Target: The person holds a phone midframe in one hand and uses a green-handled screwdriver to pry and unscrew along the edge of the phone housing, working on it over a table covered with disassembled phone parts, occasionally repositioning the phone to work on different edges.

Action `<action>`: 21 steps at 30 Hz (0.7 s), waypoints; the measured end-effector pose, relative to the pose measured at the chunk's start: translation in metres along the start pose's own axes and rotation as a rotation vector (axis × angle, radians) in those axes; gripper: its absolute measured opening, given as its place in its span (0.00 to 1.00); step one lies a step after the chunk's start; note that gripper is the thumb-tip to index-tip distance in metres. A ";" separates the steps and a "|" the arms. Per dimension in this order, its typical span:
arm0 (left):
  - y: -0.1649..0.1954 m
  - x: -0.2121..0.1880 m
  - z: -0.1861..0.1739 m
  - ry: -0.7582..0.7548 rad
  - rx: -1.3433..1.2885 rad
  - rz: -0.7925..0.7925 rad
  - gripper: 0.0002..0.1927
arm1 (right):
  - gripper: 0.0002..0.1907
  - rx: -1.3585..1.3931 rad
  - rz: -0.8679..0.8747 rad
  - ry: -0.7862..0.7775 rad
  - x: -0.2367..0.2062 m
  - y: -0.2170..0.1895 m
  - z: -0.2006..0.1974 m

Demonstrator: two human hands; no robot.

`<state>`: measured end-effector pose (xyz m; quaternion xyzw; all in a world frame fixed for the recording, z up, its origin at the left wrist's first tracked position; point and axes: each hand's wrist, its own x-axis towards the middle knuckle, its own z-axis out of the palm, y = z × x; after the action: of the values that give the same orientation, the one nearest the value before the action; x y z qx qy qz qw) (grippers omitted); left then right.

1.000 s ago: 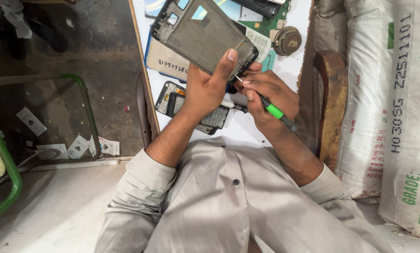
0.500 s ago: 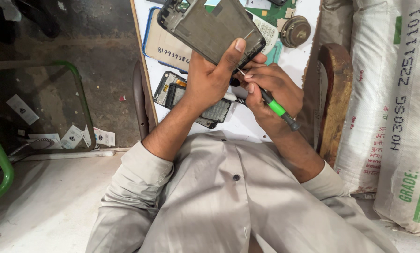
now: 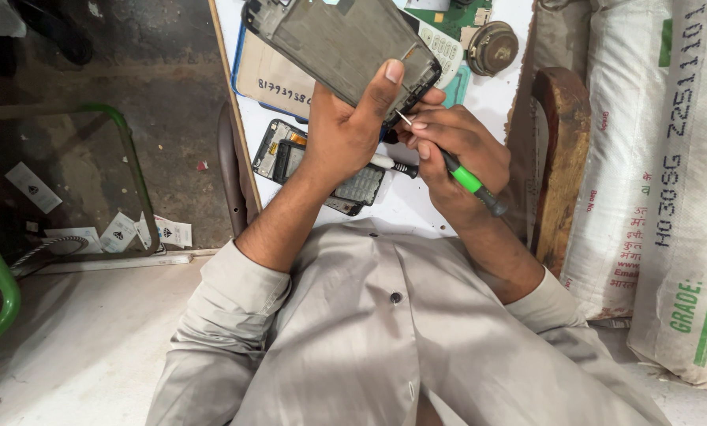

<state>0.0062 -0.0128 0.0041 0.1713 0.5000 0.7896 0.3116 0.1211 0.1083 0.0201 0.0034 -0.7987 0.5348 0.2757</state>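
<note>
1. One dark phone frame [image 3: 346, 43] is held up over the white tabletop [image 3: 417, 209], tilted, its flat back toward the camera, near the top middle of the view.
2. Under it on the tabletop lie an opened keypad phone [image 3: 322, 167] showing its insides and grey keys, a second screwdriver [image 3: 397, 166] with a white and black handle, a tan card [image 3: 278, 79] with a blue edge, a green circuit board [image 3: 448, 16], a pale keypad [image 3: 447, 51] and a round metal part [image 3: 492, 47]. The left forearm crosses over the opened phone and hides part of it.
3. The left hand [image 3: 346, 130] is clamped on the frame's lower edge, thumb pressed on its back.
4. The right hand [image 3: 456, 154] is closed round a green-handled screwdriver [image 3: 464, 177], whose thin tip meets the frame's lower corner.
5. A wooden chair arm [image 3: 559, 158] and printed white sacks [image 3: 669, 181] stand to the right; a green metal rail [image 3: 125, 150] and paper scraps [image 3: 144, 233] lie over a dark floor to the left.
</note>
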 end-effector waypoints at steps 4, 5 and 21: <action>0.000 0.000 0.001 0.010 -0.002 0.011 0.18 | 0.06 -0.101 -0.028 -0.019 0.003 -0.003 0.000; 0.000 0.000 0.000 0.009 0.003 0.022 0.18 | 0.07 -0.104 -0.030 -0.019 0.004 -0.004 0.000; -0.005 0.001 0.000 0.026 -0.003 0.021 0.18 | 0.08 -0.138 -0.030 -0.048 0.008 -0.008 -0.001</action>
<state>0.0069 -0.0107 -0.0006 0.1660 0.5011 0.7957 0.2969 0.1169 0.1081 0.0312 0.0091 -0.8401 0.4740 0.2637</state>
